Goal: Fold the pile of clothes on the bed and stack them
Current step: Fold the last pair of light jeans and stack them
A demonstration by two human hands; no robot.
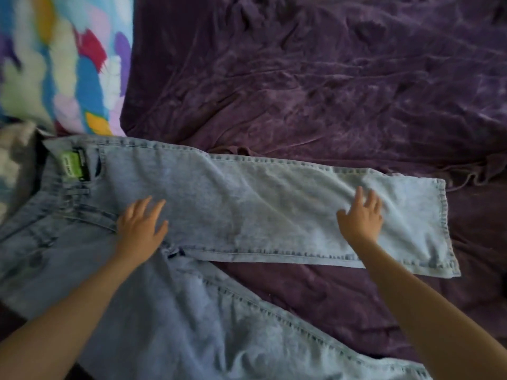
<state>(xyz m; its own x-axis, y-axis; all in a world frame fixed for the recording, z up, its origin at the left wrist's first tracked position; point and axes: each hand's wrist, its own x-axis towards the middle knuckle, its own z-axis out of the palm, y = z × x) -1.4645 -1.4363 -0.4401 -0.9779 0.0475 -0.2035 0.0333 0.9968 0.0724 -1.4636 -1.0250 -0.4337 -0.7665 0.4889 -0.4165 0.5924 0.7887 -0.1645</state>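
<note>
Jeans [233, 204] laid flat on the purple sheet [329, 86], waistband at left, legs splayed apart toward the right. Far leg runs straight across, hem at right; near leg angles down to the bottom right edge. Green tag [72, 166] on the waistband. Left hand [141, 227] flat on the denim near the crotch, fingers spread and straight, gripping nothing. Right hand [360, 218] flat on the far leg close to the hem, fingers extended, also gripping nothing. Multicoloured blanket [68, 64] top left, just beyond the waistband. Pale fabric [16, 154] at the left edge, too blurred to identify
</note>
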